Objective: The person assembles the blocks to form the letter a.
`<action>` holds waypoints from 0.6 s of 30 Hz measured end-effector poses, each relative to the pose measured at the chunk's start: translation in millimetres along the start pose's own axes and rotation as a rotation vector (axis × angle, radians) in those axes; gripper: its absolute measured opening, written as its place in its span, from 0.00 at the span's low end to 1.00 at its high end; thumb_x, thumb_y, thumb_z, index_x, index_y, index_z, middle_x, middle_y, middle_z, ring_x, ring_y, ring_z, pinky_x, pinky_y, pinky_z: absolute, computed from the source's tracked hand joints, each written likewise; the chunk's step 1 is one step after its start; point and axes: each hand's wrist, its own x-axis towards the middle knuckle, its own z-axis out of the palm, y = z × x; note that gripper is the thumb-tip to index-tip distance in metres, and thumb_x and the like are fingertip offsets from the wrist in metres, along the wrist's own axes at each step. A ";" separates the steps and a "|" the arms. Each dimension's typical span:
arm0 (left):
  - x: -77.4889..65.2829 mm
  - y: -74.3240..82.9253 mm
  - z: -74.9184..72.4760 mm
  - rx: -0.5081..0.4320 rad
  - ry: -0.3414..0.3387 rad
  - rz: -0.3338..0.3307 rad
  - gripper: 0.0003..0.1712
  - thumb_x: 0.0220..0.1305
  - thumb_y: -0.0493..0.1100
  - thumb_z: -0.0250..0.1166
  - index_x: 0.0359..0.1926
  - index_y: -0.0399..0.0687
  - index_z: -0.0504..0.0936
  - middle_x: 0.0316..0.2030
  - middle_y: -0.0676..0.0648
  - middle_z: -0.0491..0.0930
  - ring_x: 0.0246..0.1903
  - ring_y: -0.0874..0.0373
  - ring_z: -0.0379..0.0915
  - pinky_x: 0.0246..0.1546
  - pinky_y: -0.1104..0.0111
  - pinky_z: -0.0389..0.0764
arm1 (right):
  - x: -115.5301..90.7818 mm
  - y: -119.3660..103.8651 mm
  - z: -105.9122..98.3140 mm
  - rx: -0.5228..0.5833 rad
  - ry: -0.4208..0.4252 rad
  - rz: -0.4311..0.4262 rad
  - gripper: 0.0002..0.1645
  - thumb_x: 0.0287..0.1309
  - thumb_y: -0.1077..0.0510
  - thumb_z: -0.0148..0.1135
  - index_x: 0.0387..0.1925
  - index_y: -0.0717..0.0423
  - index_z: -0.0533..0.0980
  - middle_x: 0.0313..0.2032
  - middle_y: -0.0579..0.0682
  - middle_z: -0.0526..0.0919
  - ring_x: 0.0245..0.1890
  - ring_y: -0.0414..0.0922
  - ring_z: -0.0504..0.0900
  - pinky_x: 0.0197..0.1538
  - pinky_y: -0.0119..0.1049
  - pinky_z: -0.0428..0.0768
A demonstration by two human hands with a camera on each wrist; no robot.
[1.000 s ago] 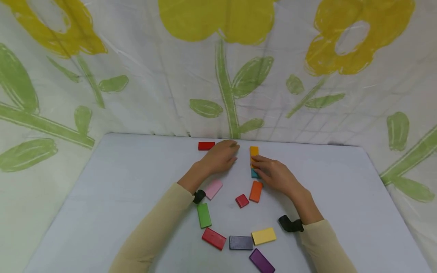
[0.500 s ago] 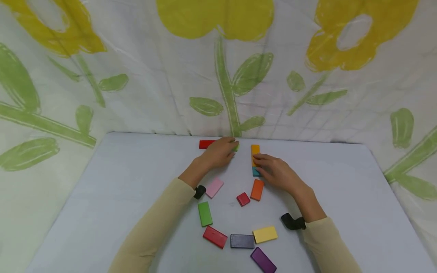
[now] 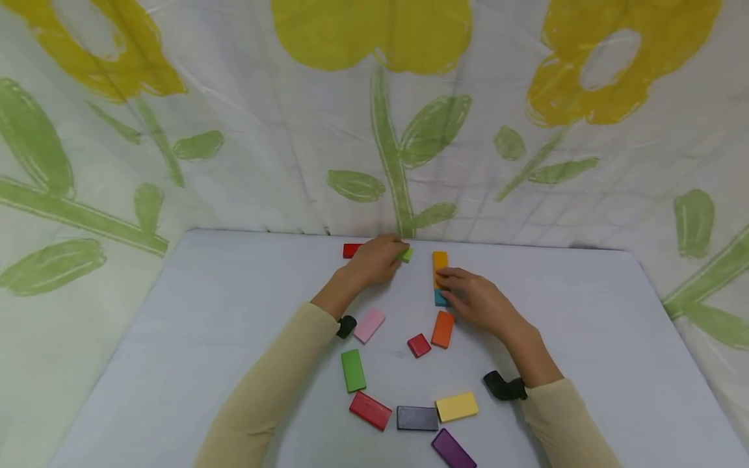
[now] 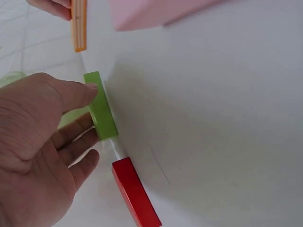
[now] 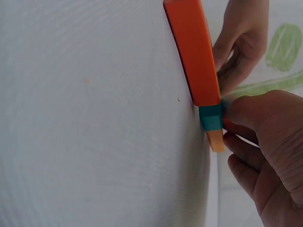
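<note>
My left hand [image 3: 377,261] pinches a light green block [image 4: 101,108] near the table's back edge, its thumb on the near face and other fingers behind. Next to that hand lies a red block [image 4: 136,191], partly covered in the head view. My right hand [image 3: 476,300] has its fingertips on a yellow-orange block [image 3: 440,262] and its thumb at a small teal block [image 5: 210,117]. These two blocks stand end to end in a line. An orange block [image 3: 443,329] lies just nearer; in the right wrist view it hides part of the line.
Loose blocks lie on the white table [image 3: 222,338]: pink [image 3: 369,325], small red [image 3: 419,346], green [image 3: 354,370], red [image 3: 370,411], dark grey [image 3: 417,418], yellow [image 3: 457,407] and purple [image 3: 453,448]. A flower-printed curtain [image 3: 263,169] hangs behind the back edge.
The light green block, hidden a second ago, now shows past my left fingertips. My left hand has moved slightly toward the back edge. My right hand stays at the yellow-orange and teal blocks.
</note>
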 end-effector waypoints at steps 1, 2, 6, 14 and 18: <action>0.1 -0.5 0.3 -0.001 0.003 -0.007 0.25 0.79 0.40 0.61 0.73 0.44 0.76 0.70 0.41 0.76 0.70 0.46 0.73 0.74 0.56 0.75 | 0.6 0.1 0.5 -0.002 0.000 -0.001 0.22 0.70 0.62 0.67 0.63 0.61 0.82 0.68 0.59 0.81 0.69 0.59 0.80 0.69 0.57 0.80; 0.2 -0.9 0.4 0.001 0.006 -0.016 0.25 0.78 0.40 0.61 0.72 0.45 0.77 0.69 0.41 0.77 0.69 0.47 0.73 0.73 0.57 0.76 | 1.3 0.1 0.9 -0.003 0.000 -0.003 0.22 0.70 0.62 0.67 0.63 0.61 0.82 0.68 0.59 0.81 0.69 0.58 0.80 0.69 0.57 0.80; 0.5 0.4 -0.9 0.004 0.016 -0.041 0.24 0.76 0.40 0.64 0.70 0.46 0.79 0.65 0.42 0.79 0.65 0.48 0.75 0.69 0.58 0.80 | 3.0 0.4 2.0 -0.014 -0.006 -0.008 0.22 0.71 0.61 0.67 0.63 0.60 0.82 0.68 0.58 0.81 0.69 0.58 0.80 0.69 0.56 0.81; 6.1 9.3 -4.3 0.002 0.001 -0.026 0.23 0.76 0.40 0.65 0.69 0.45 0.79 0.63 0.41 0.80 0.62 0.45 0.75 0.67 0.57 0.80 | -0.9 1.4 0.3 -0.018 0.006 -0.003 0.22 0.70 0.62 0.68 0.63 0.61 0.82 0.68 0.59 0.81 0.69 0.58 0.80 0.68 0.57 0.81; 7.9 11.1 -3.7 0.013 -0.010 -0.050 0.21 0.76 0.41 0.66 0.66 0.44 0.81 0.62 0.43 0.82 0.62 0.48 0.76 0.67 0.59 0.80 | -0.9 2.0 1.4 -0.007 0.005 -0.020 0.22 0.70 0.61 0.67 0.63 0.62 0.82 0.68 0.60 0.81 0.68 0.59 0.81 0.68 0.56 0.81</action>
